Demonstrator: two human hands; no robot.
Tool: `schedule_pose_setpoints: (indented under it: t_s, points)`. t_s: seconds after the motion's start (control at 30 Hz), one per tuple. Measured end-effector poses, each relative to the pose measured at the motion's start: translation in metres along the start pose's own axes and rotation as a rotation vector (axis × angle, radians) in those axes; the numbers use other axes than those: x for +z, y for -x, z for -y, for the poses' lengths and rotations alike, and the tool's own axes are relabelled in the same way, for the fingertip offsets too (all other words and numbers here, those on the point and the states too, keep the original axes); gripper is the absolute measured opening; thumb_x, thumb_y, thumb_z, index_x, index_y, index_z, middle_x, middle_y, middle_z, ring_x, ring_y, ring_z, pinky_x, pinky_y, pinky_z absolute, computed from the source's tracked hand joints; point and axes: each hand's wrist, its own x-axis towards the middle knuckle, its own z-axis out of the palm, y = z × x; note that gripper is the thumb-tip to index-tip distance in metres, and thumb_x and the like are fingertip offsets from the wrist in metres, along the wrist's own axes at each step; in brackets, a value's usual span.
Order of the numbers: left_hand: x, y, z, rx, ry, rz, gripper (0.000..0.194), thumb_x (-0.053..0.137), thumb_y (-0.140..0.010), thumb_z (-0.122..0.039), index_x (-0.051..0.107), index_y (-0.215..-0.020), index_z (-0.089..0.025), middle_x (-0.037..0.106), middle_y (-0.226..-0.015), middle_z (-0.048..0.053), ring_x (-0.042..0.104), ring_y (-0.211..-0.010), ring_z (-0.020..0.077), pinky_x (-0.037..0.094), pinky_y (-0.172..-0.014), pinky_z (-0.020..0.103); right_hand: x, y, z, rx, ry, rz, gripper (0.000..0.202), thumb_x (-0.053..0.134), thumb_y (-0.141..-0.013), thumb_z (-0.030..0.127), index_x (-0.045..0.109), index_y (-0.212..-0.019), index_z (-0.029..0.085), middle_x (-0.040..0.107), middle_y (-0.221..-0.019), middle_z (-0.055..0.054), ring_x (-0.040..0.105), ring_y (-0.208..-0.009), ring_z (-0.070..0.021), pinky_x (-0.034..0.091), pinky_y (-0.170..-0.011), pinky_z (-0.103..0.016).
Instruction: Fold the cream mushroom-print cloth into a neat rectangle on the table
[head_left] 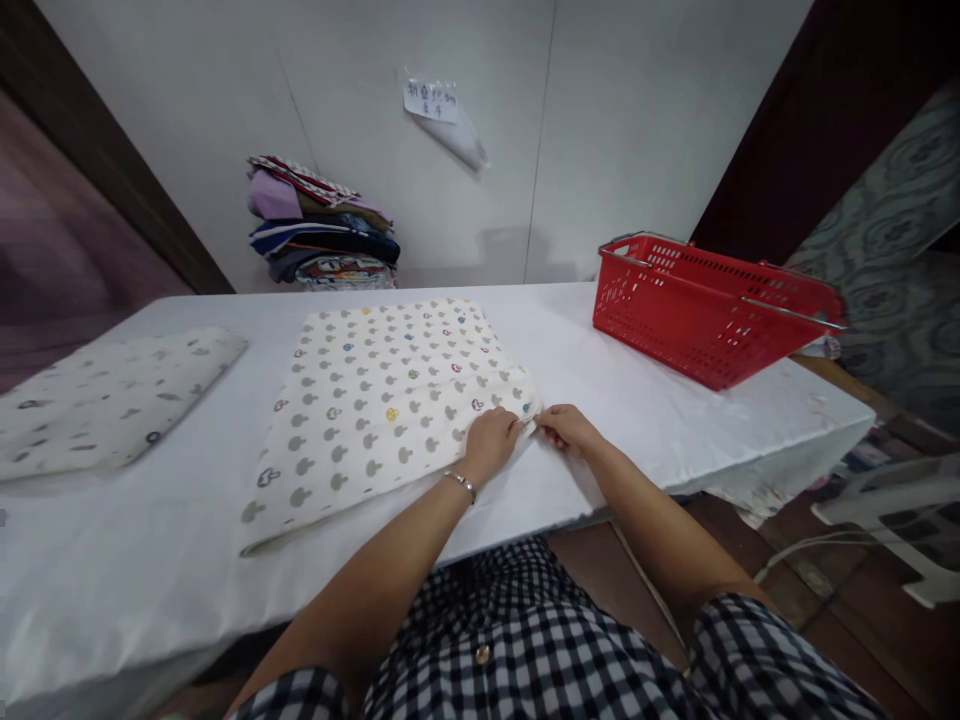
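A cream cloth [390,390] printed with mushroom-like shapes, mostly grey with a few coloured ones, lies folded flat on the white-covered table. At its near right corner, my left hand [493,440], with a silver bracelet at the wrist, has its fingers closed on the edge. Just to the right, my right hand [568,428] pinches the tip of the same corner. The fingertips of both hands nearly meet there, and the corner between them is partly covered.
Another patterned white cloth [112,400] lies folded at the left. A pile of folded clothes [326,235] stands against the back wall. On the right sits a red plastic basket [675,315] with metal handles. The table's front edge [555,528] runs close to my body.
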Motion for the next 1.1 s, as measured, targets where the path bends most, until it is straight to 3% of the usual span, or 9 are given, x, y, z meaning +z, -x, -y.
schedule_pose_setpoints:
  t_s: [0.33,0.73,0.93,1.1]
  points:
    - [0.005,0.002,-0.005,0.035,-0.043,-0.005,0.024,0.057,-0.084,-0.040,0.060,-0.097,-0.021,0.061,-0.095,0.006,0.054,-0.092,0.0209,0.039,-0.076,0.033,0.007,0.000,0.002,-0.006,-0.249,0.020,0.022,0.064,-0.070,0.033,0.050,-0.061,0.018,0.052,-0.048,0.005,0.037,-0.035,-0.0036,0.019,-0.031,-0.017]
    - [0.007,-0.002,-0.011,-0.038,-0.024,-0.032,0.019,0.048,-0.088,-0.029,0.063,-0.089,-0.019,0.063,-0.088,0.005,0.056,-0.086,0.0194,0.039,-0.074,0.031,0.008,0.006,0.000,-0.031,-0.256,0.026,0.023,0.061,-0.074,0.035,0.051,-0.064,0.018,0.055,-0.051,0.004,0.039,-0.034,-0.0038,0.019,-0.030,-0.017]
    - [0.007,-0.001,-0.010,-0.051,-0.003,-0.031,0.023,0.051,-0.086,-0.037,0.065,-0.093,-0.019,0.064,-0.089,0.006,0.056,-0.088,0.0201,0.039,-0.074,0.031,0.010,0.002,0.001,-0.028,-0.227,0.011,0.015,0.059,-0.075,0.025,0.051,-0.064,0.017,0.058,-0.053,0.003,0.040,-0.034,-0.0037,0.020,-0.030,-0.017]
    - [0.003,-0.004,-0.011,-0.062,0.031,0.006,0.030,0.043,-0.091,-0.038,0.066,-0.088,-0.020,0.063,-0.086,0.004,0.056,-0.085,0.0173,0.039,-0.074,0.029,0.009,0.003,-0.001,-0.042,-0.213,0.016,0.013,0.057,-0.076,0.023,0.053,-0.065,0.017,0.057,-0.052,0.004,0.038,-0.033,-0.0036,0.019,-0.030,-0.017]
